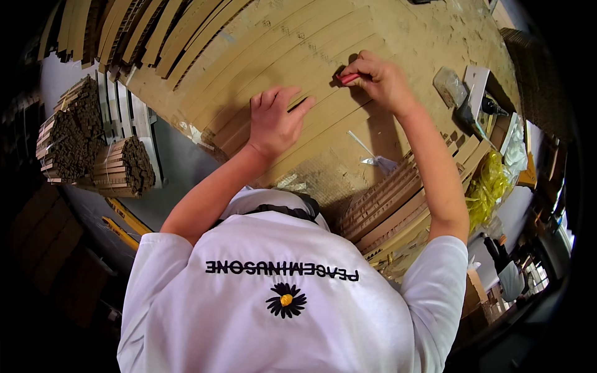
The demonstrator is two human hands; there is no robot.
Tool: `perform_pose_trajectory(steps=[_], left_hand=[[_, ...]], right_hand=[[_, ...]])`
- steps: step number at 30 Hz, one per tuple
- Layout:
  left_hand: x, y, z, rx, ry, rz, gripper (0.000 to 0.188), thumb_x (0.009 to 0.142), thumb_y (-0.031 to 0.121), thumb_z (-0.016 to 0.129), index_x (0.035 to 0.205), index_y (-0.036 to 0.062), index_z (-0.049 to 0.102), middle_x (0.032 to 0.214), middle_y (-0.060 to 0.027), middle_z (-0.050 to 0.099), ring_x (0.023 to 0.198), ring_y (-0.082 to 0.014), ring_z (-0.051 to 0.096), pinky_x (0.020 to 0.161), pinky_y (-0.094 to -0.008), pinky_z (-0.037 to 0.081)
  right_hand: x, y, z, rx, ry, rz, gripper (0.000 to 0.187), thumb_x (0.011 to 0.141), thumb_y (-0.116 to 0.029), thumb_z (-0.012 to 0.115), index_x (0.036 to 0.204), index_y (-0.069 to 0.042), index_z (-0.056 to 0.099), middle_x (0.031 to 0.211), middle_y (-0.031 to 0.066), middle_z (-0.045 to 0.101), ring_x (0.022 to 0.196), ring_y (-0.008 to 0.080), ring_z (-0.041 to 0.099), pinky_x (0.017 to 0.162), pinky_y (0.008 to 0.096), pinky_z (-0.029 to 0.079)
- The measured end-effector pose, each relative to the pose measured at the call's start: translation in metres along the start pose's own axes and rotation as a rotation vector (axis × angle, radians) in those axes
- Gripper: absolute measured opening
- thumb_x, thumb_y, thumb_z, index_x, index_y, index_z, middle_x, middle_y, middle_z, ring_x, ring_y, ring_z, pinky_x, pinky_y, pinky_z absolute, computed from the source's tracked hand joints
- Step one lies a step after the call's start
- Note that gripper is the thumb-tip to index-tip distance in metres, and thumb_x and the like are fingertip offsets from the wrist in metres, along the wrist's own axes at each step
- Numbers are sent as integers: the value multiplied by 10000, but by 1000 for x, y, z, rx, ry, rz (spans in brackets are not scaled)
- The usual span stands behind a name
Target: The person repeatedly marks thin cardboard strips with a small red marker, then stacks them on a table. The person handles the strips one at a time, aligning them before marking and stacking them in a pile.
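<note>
Long flat cardboard strips (pixel 267 81) lie side by side in a slanting row across the worktable. Over the near ends of these strips is my left hand (pixel 273 121), fingers spread and nothing in them; whether it touches the cardboard I cannot tell. Farther off and to the right, my right hand (pixel 379 81) pinches a small red object (pixel 348 79) between thumb and fingers, just at the strips. Its exact kind cannot be made out. My fingers cover one end of it.
Stacked cardboard strips (pixel 180 37) stand at the far left, with more strips (pixel 398 205) close on my right. Tied bundles (pixel 124 165) sit left of the table. At the right are a clear plastic container (pixel 450 87), a white box (pixel 477 90) and a yellow plastic bag (pixel 488 189).
</note>
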State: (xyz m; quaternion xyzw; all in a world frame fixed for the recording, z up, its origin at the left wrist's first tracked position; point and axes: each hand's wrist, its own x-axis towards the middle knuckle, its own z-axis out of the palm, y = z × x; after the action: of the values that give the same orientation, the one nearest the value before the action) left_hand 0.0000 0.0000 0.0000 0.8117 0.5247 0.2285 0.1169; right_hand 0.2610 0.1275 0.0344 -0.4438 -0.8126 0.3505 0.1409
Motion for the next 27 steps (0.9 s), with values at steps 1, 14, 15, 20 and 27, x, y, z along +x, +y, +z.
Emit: perform_pose_trajectory(steps=[1,14,15,20,27], left_hand=[[2,1,-3,4,-2,0,501,728,108,719,1213,230,735,1282,-51,566,1166,-292,503,934,-453,376],[5,28,-3,-125,-24,110,347,784,110,668,1128,82,705,1208,-35,623,1168,-256,548,969,-438,409],[3,28,-1,-118,-30,113,346,782,109,667,1125,83,701,1209,-27,622,1168,-253,548,969,-438,408],[-3,23,4,-88,-26,125,350,777,105,666,1126,94,694,1210,-8,621,1175,-242,541,973,-434,399],[-2,23,3,-88,-24,135,416,728,87,694,1143,90,710,1227,-18,629,1159,-242,557,942,-436,408]], right_hand=[[1,-2,-2,22,-3,-3,206,820,-125,767,1003,-218,753,939,-7,681,875,266,680,740,363,544],[-30,4,-18,628,300,183,158,825,-36,797,981,-38,776,860,-9,626,859,94,596,755,258,490],[-33,4,-13,533,257,148,156,823,-30,797,978,-40,777,857,-8,621,859,94,589,757,251,487],[-46,-13,-2,468,145,112,161,839,13,754,987,-49,756,906,9,590,861,134,569,771,262,464],[-39,-14,0,311,113,16,165,824,-19,788,979,-64,754,857,13,548,820,154,552,731,279,462]])
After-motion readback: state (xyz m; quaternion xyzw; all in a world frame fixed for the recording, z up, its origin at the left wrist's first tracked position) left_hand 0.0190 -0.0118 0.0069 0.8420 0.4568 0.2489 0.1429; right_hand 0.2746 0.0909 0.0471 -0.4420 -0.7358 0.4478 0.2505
